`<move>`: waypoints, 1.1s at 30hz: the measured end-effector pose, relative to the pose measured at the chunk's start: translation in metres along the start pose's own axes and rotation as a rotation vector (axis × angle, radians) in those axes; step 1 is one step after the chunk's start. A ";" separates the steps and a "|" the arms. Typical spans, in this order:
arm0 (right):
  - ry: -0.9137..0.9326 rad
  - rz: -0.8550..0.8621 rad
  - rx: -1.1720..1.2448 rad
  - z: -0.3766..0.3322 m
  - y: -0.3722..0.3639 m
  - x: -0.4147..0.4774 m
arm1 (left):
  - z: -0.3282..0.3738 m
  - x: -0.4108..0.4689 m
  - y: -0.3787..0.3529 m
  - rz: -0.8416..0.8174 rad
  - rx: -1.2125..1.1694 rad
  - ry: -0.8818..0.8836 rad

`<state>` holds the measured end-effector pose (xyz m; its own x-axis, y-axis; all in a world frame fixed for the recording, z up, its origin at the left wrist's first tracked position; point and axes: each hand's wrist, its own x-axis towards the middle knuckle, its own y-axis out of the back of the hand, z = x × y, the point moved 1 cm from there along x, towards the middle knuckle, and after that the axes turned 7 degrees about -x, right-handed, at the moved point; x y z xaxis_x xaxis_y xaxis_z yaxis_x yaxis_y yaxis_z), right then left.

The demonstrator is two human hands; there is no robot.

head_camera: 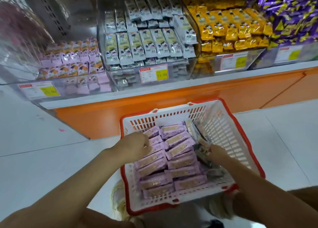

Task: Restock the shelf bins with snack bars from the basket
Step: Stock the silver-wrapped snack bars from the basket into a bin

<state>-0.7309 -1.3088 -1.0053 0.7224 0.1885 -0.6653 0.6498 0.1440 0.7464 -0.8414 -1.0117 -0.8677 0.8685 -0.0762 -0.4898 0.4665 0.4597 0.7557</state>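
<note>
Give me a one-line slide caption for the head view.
Left hand on pink snack bars, right hand gripping grey-wrapped bars, in a red-rimmed basket below the shelf bins.

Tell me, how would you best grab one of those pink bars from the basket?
Probably from above. The pink bars lie packed in two rows in the basket, overlapping like shingles, so only each upper long edge is free. Pinch that edge and lift. The right hand holds silver packets.

The light is bright, flat and diffuse, leaving almost no shadow on the pale floor [51,158]. The clear bins [189,69] carry hazy glare. Everything is softened by blur, worst on the purple packets [292,12], and the wide lens bows the shelf edge [172,96].
</note>
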 end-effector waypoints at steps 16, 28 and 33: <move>-0.156 0.182 -0.231 -0.005 -0.053 0.042 | -0.036 0.030 -0.024 -0.221 0.115 0.236; -0.112 0.222 -0.201 0.002 -0.059 0.052 | -0.033 0.023 -0.019 -0.300 0.047 0.240; -0.094 0.262 -0.241 0.001 -0.063 0.054 | -0.028 0.010 -0.014 -0.243 0.009 0.238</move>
<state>-0.7329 -1.3083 -1.0885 0.8828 0.1604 -0.4415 0.3737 0.3296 0.8670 -0.8444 -0.9945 -0.8954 0.6690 0.0264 -0.7428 0.6572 0.4459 0.6077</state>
